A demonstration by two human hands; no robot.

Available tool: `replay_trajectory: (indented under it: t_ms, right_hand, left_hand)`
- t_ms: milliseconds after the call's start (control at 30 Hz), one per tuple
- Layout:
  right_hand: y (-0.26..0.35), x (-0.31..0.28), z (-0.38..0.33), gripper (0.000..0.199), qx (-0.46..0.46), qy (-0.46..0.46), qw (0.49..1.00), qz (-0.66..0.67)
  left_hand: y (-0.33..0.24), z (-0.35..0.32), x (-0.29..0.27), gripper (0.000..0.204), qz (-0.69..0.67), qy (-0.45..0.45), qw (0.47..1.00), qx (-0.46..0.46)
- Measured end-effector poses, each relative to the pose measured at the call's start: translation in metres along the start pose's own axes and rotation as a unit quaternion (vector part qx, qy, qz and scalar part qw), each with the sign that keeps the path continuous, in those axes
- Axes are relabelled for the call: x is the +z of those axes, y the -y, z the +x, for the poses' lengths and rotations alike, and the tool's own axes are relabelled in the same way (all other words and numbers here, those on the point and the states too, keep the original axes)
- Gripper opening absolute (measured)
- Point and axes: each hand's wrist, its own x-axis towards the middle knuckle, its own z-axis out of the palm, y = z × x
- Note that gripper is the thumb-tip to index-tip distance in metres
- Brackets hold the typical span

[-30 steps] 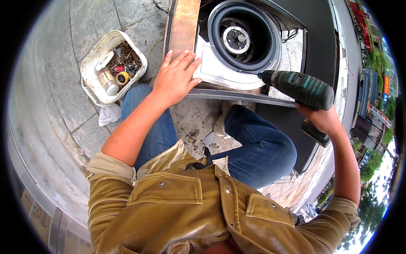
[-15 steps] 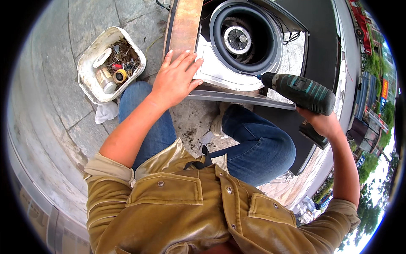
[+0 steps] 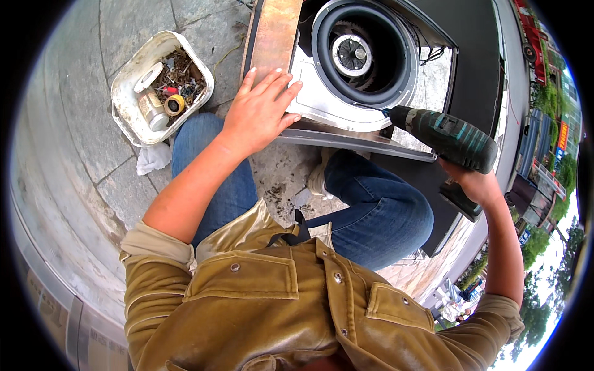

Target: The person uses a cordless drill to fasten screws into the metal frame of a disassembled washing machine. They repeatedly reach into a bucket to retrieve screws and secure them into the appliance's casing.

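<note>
My right hand (image 3: 476, 183) is wrapped round the grip of a black and teal cordless drill (image 3: 450, 134). The drill points left, and its tip meets the lower right edge of a silvery metal housing (image 3: 334, 114). Set in that housing is a round black fan opening (image 3: 365, 54), with a bladed wheel and a silver hub inside. My left hand (image 3: 260, 117) lies flat, fingers stretched out, over the housing's left edge and the end of a brownish metal panel (image 3: 275, 37). Nothing shows in its fingers.
A dirty white bucket (image 3: 125, 93) on the paving at left holds debris, a yellow tape roll and a jar. My knees, in jeans (image 3: 383, 210), flank the near side. Dark panels (image 3: 473, 68) and loose wires (image 3: 433, 54) lie to the right of the fan.
The whole view has shifted slightly, so the fan unit and drill appear a little further right. My left hand still rests flat, and the drill tip stays at the housing edge.
</note>
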Motion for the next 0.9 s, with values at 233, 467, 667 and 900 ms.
replay_trajectory:
  t_ms: [233,467,667,900]
  right_hand:
    - [0.004,-0.001,-0.001,0.032,0.037,0.004,0.999,-0.021]
    - [-0.004,-0.001,0.001,0.032,0.041,0.003,0.999,-0.013]
    - [-0.008,-0.001,0.0,0.032,0.051,0.003,0.999,0.002]
    - [-0.013,0.002,-0.002,0.032,0.049,-0.003,0.999,0.014]
  left_hand:
    - [0.0,0.0,-0.001,0.054,0.002,0.004,1.0,-0.003]
    - [0.0,0.0,0.0,0.054,0.007,0.01,1.0,-0.005]
    - [-0.002,0.001,-0.002,0.054,0.009,0.024,1.0,-0.009]
    - [-0.003,0.001,-0.002,0.055,-0.001,0.017,1.0,-0.008]
